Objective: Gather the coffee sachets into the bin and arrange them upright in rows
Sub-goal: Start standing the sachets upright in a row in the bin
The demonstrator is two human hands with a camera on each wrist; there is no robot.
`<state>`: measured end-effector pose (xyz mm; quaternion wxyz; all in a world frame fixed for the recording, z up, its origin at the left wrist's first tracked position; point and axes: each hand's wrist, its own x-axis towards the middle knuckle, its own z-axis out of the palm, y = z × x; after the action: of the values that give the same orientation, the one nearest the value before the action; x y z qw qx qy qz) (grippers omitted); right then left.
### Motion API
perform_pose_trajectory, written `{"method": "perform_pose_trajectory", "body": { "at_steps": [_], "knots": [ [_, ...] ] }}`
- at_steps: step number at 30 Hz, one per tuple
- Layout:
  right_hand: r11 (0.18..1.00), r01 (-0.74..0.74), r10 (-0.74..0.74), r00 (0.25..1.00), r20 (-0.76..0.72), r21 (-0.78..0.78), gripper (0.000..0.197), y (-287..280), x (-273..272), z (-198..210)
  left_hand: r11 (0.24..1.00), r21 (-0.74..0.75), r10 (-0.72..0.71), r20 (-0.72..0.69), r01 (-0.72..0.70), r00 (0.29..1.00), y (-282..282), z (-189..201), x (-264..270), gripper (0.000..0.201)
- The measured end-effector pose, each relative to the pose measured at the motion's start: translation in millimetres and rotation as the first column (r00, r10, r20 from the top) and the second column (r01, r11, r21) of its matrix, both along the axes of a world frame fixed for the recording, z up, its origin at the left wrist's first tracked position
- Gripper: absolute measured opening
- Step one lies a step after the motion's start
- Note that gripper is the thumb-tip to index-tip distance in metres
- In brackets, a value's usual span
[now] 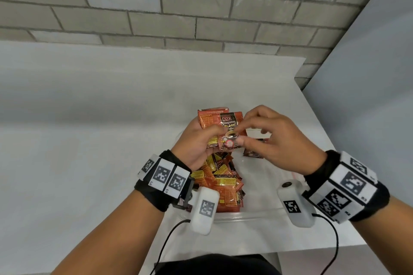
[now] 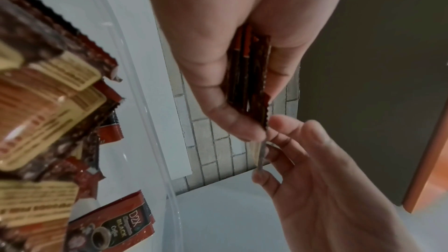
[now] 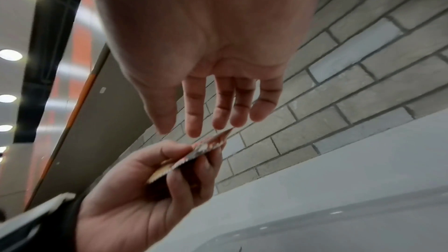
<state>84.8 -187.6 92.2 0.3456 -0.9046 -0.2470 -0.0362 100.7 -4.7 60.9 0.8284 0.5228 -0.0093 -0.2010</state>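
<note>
My left hand [image 1: 207, 138] grips a small stack of red-brown coffee sachets [image 1: 228, 121], held up over the clear plastic bin [image 1: 245, 215]. From the left wrist the stack [image 2: 252, 76] shows edge-on between thumb and fingers. My right hand [image 1: 243, 136] meets it from the right and pinches the front sachet's edge with thumb and fingertips [image 2: 278, 124]. In the right wrist view the stack [image 3: 208, 145] sits just under my right fingertips. A loose pile of sachets [image 1: 221, 181] lies jumbled in the bin's left half. One more sachet [image 1: 252, 154] lies flat under my right hand.
The bin stands on a white table [image 1: 89, 118] close to its front edge. A grey brick wall [image 1: 201, 6] runs behind and a grey panel [image 1: 368, 73] closes the right side. Cables [image 1: 169, 236] hang from both wrist cameras.
</note>
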Motion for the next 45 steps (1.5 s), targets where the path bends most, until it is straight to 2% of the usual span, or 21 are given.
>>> {"method": "perform_pose_trajectory", "body": {
  "at_steps": [2, 5, 7, 9, 12, 14, 17, 20, 24, 27, 36, 45],
  "knots": [
    [0.997, 0.07, -0.07, 0.997, 0.037, 0.015, 0.03, -3, 5, 4, 1.0, 0.029, -0.008, 0.014, 0.008, 1.0, 0, 0, -1, 0.027],
    [0.987, 0.134, -0.132, 0.991, 0.037, -0.09, 0.029, -1, 10, 7, 0.997, 0.074, -0.035, 0.056, 0.031, 0.998, -4, -1, -3, 0.034],
    [0.98, 0.127, -0.134, 0.99, -0.034, -0.152, 0.029, 0, 12, 10, 0.993, 0.114, -0.046, 0.094, 0.035, 0.995, -7, -2, -5, 0.031],
    [0.977, 0.099, -0.124, 0.984, -0.127, -0.191, 0.026, -4, 15, 15, 0.991, 0.131, -0.034, 0.103, 0.02, 0.994, -8, 0, -5, 0.019],
    [0.945, 0.058, -0.152, 0.949, -0.277, -0.32, 0.011, -19, 26, 17, 0.984, 0.156, 0.08, 0.045, -0.086, 0.996, -4, 3, 2, 0.01],
    [0.876, 0.041, -0.208, 0.931, -0.3, -0.481, 0.007, -29, 35, 9, 0.978, 0.138, 0.155, 0.012, -0.156, 0.988, 0, 4, 9, 0.013],
    [0.733, 0.012, -0.283, 0.914, -0.29, -0.68, 0.006, -37, 46, -14, 0.977, 0.121, 0.177, 0.009, -0.176, 0.984, 3, 8, 14, 0.016],
    [0.617, -0.021, -0.306, 0.914, -0.265, -0.787, 0.008, -37, 50, -30, 0.982, 0.115, 0.149, 0.017, -0.15, 0.989, 3, 9, 12, 0.018],
    [0.472, -0.07, -0.266, 0.939, -0.218, -0.879, 0.01, -27, 51, -34, 0.985, 0.111, 0.132, 0.004, -0.132, 0.991, 5, 7, 9, 0.017],
    [0.384, -0.08, -0.247, 0.951, -0.186, -0.92, 0.016, -21, 54, -39, 0.985, 0.118, 0.123, -0.003, -0.122, 0.992, 7, 6, 7, 0.019],
    [0.321, -0.033, -0.203, 0.974, -0.103, -0.947, 0.017, -13, 61, -44, 0.986, 0.139, 0.098, -0.014, -0.095, 0.995, 10, 4, 7, 0.021],
    [0.274, -0.023, -0.175, 0.982, -0.073, -0.961, 0.007, -11, 58, -39, 0.988, 0.133, 0.078, -0.015, -0.075, 0.997, 8, 2, 10, 0.019]
  ]
}}
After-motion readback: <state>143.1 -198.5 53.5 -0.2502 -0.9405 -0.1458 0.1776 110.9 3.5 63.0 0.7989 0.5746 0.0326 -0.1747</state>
